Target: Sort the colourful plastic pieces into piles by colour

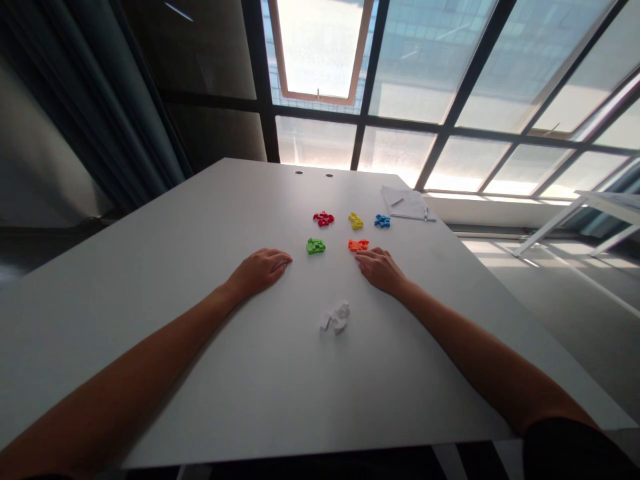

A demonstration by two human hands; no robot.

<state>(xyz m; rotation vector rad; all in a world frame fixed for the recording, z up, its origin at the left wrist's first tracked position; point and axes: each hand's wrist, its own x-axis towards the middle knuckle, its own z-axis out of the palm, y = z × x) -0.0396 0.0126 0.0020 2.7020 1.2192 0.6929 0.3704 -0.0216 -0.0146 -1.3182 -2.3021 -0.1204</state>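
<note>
My left hand (264, 269) rests on the white table, palm down, holding nothing I can see, its fingers loosely laid out and pointing right. The green pieces (315, 247) lie a short way beyond its fingertips. My right hand (379, 267) lies open on the tabletop too, its fingertips right at the near edge of the orange pieces (358, 245); whether they touch I cannot tell. Farther back are small heaps of red pieces (324, 219), yellow pieces (355, 221) and blue pieces (383, 221). Several white blocks (340, 324) sit between my forearms, nearer to me.
Papers (407, 201) with pens on them lie at the table's back right. Two round cable holes (299, 173) pierce the far end of the table (175, 280). Beyond stand large windows, a dark curtain (115, 113) on the left and a white-legged table (615, 203) on the right.
</note>
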